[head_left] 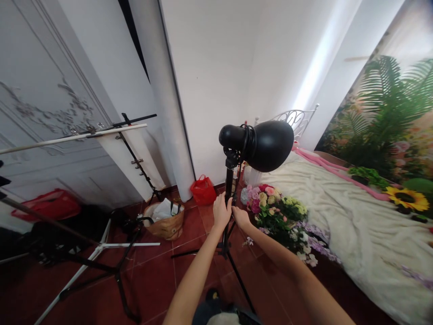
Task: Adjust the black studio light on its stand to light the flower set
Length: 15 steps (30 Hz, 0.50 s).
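Note:
A black studio lamp (272, 145) with a wide round shade sits on top of a black light stand (229, 180), its cable coiled around the neck. Wrapped around the stand's pole below the lamp head is my left hand (221, 211). My right hand (241, 217) grips the pole from the other side, slightly lower, its fingertips partly hidden behind it. Below my hands the stand's thin black legs spread over the red tiled floor (189, 234).
Artificial flowers (270, 203) lie right of the stand, beside a bed with a cream blanket (338, 207). Behind are a red bag (203, 190) and a wicker basket (169, 228). Other stands with a white crossbar (118, 130) and white legs (131, 245) occupy the left.

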### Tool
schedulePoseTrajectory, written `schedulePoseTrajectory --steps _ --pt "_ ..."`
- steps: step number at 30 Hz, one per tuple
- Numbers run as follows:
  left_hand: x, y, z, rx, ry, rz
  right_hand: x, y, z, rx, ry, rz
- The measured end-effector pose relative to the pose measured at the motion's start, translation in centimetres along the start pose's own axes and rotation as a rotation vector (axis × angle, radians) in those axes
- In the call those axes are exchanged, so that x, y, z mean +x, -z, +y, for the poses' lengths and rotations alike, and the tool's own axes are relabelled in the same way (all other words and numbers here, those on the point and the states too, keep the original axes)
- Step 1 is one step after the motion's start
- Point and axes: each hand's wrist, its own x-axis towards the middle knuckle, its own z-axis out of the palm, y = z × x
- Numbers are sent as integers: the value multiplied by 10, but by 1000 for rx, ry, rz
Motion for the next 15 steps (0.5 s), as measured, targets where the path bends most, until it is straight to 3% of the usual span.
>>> schedulePoseTrajectory --steps 3,5,9,15 --pt "1 1 -1 0 -10 -21 -8 -11 -6 4 -6 166" --pt "2 1 -1 0 -11 -25 -10 -16 -9 33 -34 203" --pt "4 2 -1 -2 4 -25 -8 -10 -3 58 -3 80" --pt "2 -2 -2 2 18 -18 14 20 16 -61 174 -169"
